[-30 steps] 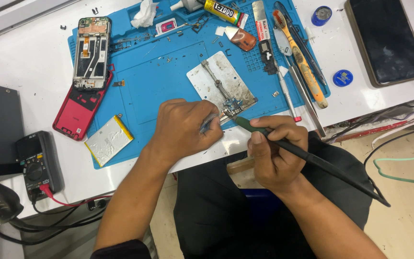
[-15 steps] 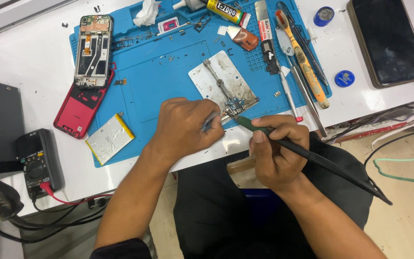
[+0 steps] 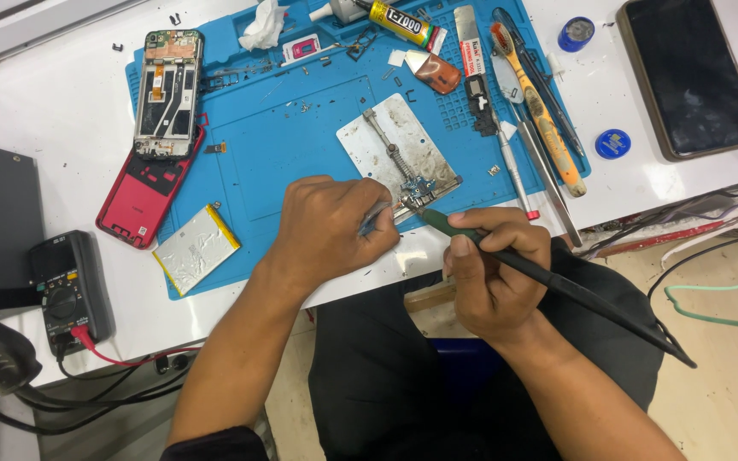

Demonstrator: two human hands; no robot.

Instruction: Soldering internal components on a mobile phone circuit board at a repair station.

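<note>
White worktop (image 3: 61, 128), cluttered. Blue repair mat (image 3: 292, 145) covers its middle. Dark tablet-like slab (image 3: 689, 77) lies at the far right, well apart from the mat. On the mat's left edge: opened phone frame (image 3: 168, 94) lying over a red back cover (image 3: 143, 201); a silver battery pouch (image 3: 196, 249) just below them. Black multimeter (image 3: 70, 290) at the near left with a red lead. Metal holder plate (image 3: 396, 154) sits mid-mat, a small circuit board (image 3: 416, 195) clamped at its near corner.

Right hand (image 3: 493, 277): fingers wrapped tight around a long dark soldering iron (image 3: 557, 282), tip touching the small circuit board. Left hand (image 3: 330, 230): fingers pinched together on thin tweezers (image 3: 377, 220), which point at the same board.
</note>
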